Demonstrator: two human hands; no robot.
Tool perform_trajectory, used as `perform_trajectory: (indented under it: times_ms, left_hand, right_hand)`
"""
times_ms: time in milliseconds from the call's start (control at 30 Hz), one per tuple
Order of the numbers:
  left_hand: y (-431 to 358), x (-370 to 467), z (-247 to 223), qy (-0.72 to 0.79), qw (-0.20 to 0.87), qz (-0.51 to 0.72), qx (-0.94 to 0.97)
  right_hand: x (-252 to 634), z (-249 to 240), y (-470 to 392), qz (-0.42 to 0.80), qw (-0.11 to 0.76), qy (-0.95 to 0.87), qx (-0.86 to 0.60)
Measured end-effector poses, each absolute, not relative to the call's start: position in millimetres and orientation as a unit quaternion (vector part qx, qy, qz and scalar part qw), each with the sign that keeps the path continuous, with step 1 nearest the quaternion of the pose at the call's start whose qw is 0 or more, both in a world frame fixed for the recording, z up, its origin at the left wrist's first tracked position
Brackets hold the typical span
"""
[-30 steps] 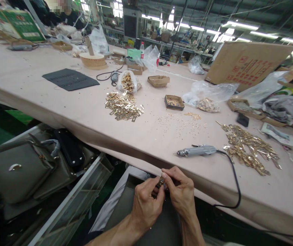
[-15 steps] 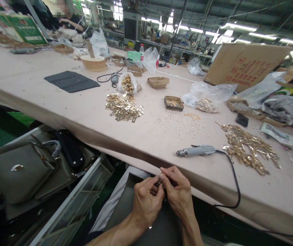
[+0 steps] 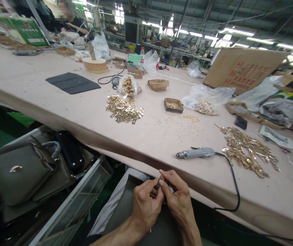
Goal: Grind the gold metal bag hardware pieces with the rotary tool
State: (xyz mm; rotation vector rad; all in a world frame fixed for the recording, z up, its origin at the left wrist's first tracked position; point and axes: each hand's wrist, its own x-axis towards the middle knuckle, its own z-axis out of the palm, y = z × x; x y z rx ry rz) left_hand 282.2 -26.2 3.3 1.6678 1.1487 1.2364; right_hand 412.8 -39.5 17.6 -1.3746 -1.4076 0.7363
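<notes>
Both hands meet at the table's front edge, above a grey-green bag (image 3: 122, 208) on my lap. My left hand (image 3: 146, 201) is closed, thumb and fingers pinching a small metal fitting (image 3: 160, 179), mostly covered by the fingertips. Against the same fitting press the thumb and forefinger of my right hand (image 3: 178, 193). On the table just beyond lies a grey electric screwdriver (image 3: 197, 152), its tip pointing left and its black cord hanging over the edge.
Gold metal plates are heaped at mid-table (image 3: 123, 110) and at right (image 3: 248, 150). Tiny gold pieces (image 3: 191, 119) lie scattered near a small box (image 3: 173, 105). At lower left, a crate (image 3: 74, 201) holds grey-green bags (image 3: 20, 171). Another person (image 3: 76, 25) sits far left.
The fitting shows slightly more between my fingertips, and my right fingers have shifted a little on it. The view has tilted slightly. Nothing on the table has moved.
</notes>
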Motion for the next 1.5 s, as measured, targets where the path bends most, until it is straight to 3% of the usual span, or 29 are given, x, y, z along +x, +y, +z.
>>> perform_trajectory:
  times_ms: [267,500,733,800,867,933,1033,1333,1500]
  left_hand:
    - [-27.6,281.0,4.0,0.458,0.398,0.463,0.646]
    - [-16.1,278.6,6.9,0.382,0.672,0.384,0.505]
    - [-8.1,283.8,-4.9,0.402,0.684,0.424,0.436]
    - [-9.7,284.1,-6.8,0.412,0.68,0.429,0.429]
    - [-10.8,283.7,-7.6,0.415,0.676,0.434,0.428]
    - [-10.9,283.1,-7.5,0.412,0.675,0.434,0.431]
    - [-9.9,282.0,-6.2,0.407,0.679,0.426,0.438]
    - [-9.9,275.2,-5.9,0.408,0.68,0.421,0.44]
    - [-11.2,273.0,-8.0,0.397,0.685,0.416,0.447]
  right_hand:
    - [414.4,21.9,-38.8,0.329,0.52,-0.537,-0.578]
    - [410.3,30.1,-37.6,0.324,0.533,-0.523,-0.581]
    - [423.9,33.9,-31.3,0.321,0.512,-0.49,-0.628]
    - [443.9,42.3,-25.5,0.257,0.511,-0.43,-0.698]
    - [467.9,54.4,-14.2,0.135,0.478,-0.366,-0.787]
    - [490.0,66.5,2.3,0.031,0.388,-0.32,-0.864]
    - [510.3,75.7,29.9,-0.01,0.282,-0.281,-0.917]
    - [530.8,50.8,53.4,-0.038,0.537,-0.13,-0.832]
    - [535.1,46.6,49.7,0.173,0.766,-0.077,-0.615]
